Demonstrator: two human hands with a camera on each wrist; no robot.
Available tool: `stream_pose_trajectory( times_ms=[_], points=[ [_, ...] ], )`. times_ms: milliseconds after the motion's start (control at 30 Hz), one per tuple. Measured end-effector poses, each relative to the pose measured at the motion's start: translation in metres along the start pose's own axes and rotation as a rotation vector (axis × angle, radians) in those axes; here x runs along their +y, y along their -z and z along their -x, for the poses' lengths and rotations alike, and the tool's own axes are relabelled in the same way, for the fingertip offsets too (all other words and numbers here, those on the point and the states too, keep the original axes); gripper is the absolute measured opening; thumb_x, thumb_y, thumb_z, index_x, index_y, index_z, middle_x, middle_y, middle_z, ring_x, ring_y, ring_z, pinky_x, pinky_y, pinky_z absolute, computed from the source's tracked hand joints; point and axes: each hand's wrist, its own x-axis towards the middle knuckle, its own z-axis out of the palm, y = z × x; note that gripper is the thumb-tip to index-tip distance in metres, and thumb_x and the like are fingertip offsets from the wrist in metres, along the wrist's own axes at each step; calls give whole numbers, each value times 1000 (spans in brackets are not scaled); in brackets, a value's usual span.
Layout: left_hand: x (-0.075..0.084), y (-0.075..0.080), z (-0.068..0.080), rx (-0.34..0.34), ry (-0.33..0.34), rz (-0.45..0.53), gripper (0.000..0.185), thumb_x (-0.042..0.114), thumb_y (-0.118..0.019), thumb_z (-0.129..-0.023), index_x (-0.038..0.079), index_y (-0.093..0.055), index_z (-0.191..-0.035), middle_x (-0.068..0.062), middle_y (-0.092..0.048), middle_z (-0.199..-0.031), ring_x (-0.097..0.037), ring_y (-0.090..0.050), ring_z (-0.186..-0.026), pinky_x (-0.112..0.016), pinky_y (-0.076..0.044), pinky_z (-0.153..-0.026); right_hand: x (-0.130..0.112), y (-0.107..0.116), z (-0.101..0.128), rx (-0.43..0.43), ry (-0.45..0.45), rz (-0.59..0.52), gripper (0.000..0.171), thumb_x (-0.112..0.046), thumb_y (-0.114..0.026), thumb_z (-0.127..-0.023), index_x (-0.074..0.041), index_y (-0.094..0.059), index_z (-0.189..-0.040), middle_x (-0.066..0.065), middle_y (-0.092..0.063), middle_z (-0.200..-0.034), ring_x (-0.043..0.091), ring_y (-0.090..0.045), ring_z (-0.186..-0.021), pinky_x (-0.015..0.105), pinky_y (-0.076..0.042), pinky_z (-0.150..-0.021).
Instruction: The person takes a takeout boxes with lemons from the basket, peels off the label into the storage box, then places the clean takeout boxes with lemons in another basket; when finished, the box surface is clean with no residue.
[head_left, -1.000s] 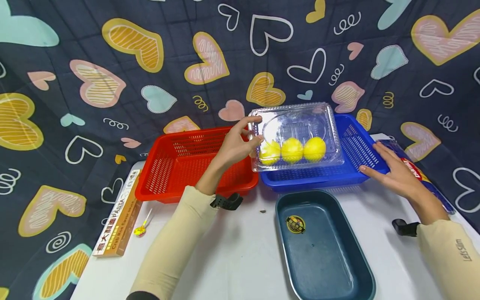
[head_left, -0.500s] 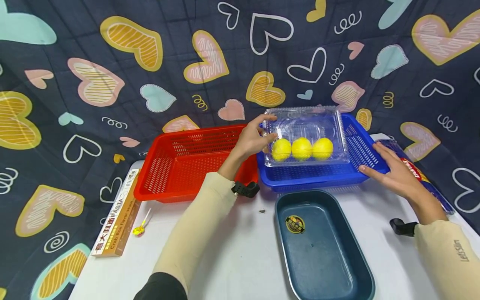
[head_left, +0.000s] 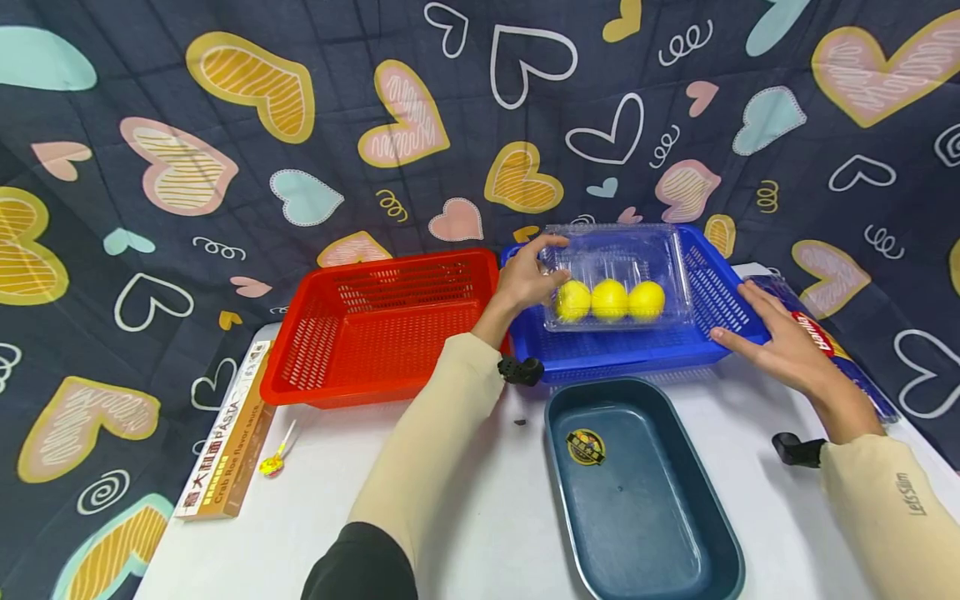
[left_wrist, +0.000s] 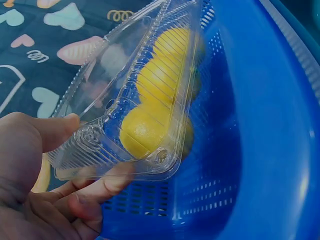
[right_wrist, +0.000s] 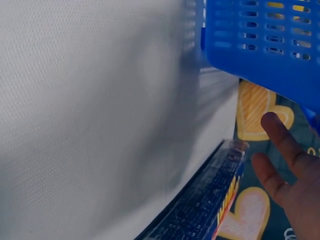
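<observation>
My left hand (head_left: 522,282) grips the left end of a clear plastic clamshell container (head_left: 592,250), thumb on one side and fingers on the other. Three lemons (head_left: 609,300) sit in a row along its lower side. The container is tilted over the blue basket (head_left: 600,364), with its lower edge inside the basket in the head view; whether it touches the bottom is hard to tell. At the basket's right end rests my right hand (head_left: 789,348), fingers extended along the rim. In the right wrist view, two straight fingers (right_wrist: 284,142) show beside the blue basket wall (right_wrist: 260,65).
A red basket (head_left: 315,397) stands left of the blue one. In front lies a dark blue-grey tray (head_left: 637,500) with a round sticker. A pasta box (head_left: 225,442) and a lollipop (head_left: 273,462) lie at left. A blue Barilla packet (head_left: 840,350) lies at right, beneath the right hand.
My left hand has carried the container of lemons rightward and lower into the blue basket. My right hand stays at the basket's right end. The view has shifted slightly.
</observation>
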Motion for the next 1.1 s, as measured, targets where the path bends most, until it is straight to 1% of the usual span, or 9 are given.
stream_pose_trajectory(
  times_ms=[100,233,467,567,667,767,900,967,1100],
  points=[
    [-1,-6,-3,-4,19,-12,47,20,-72,-95,27,-58,-139,-22,-73,-87,-37,-74,-69,-43,-60,-66,-1,-1,0,4,-12,-4,100,-59,-57,-96,-14,1,-164,15,10,-172,56,2,-153,84,-10,-109],
    [-3,-12,-6,-6,42,-32,47,21,-72,-95,27,-58,-139,-16,-68,-75,-36,-74,-68,-38,-58,-67,-2,-2,0,11,-17,-19,100,-58,-57,-96,-15,1,-165,15,9,-172,57,1,-153,85,-11,-109],
    [-6,-17,-11,11,47,-41,47,20,-74,-94,24,-60,-138,-3,-59,-60,-34,-75,-67,-42,-56,-85,-2,-2,1,26,7,-34,99,-56,-59,-96,-13,-2,-165,14,8,-173,53,0,-155,82,-8,-112],
    [-6,-19,-12,8,49,-45,47,21,-74,-94,23,-60,-138,-4,-61,-62,-35,-75,-68,-42,-57,-85,-1,-1,1,25,6,-41,99,-56,-58,-96,-14,-1,-165,14,8,-172,53,1,-154,82,-7,-112],
    [-6,-19,-12,2,53,-62,48,22,-74,-94,23,-59,-139,-10,-65,-74,-34,-73,-75,-41,-57,-83,0,-1,2,21,6,-50,99,-56,-59,-96,-14,-1,-165,13,9,-172,53,2,-154,82,-6,-112],
    [-5,-17,-12,-9,50,-106,48,23,-74,-94,23,-58,-139,-14,-70,-104,-32,-68,-93,-43,-56,-91,0,-1,2,22,10,-63,98,-55,-59,-96,-15,-1,-165,12,8,-173,53,2,-154,82,-7,-112],
    [-4,-14,-12,-25,38,-189,50,29,-74,-93,25,-57,-140,-11,-60,-144,-32,-60,-124,-49,-50,-107,1,-2,2,18,1,-70,98,-55,-59,-96,-16,-1,-165,11,9,-173,54,2,-154,83,-8,-111],
    [-3,-13,-12,-31,43,-246,51,33,-74,-93,28,-57,-141,-8,-56,-150,-32,-55,-134,-51,-48,-110,0,-2,2,14,-8,-73,98,-55,-59,-96,-18,0,-165,11,9,-173,54,3,-154,84,-8,-110],
    [-1,-11,-14,-51,58,-374,52,41,-72,-93,34,-54,-142,-5,-55,-151,-35,-47,-139,-53,-34,-118,0,-1,3,2,-29,-80,99,-57,-58,-96,-19,2,-165,10,12,-172,55,5,-154,85,-7,-109]
  ],
)
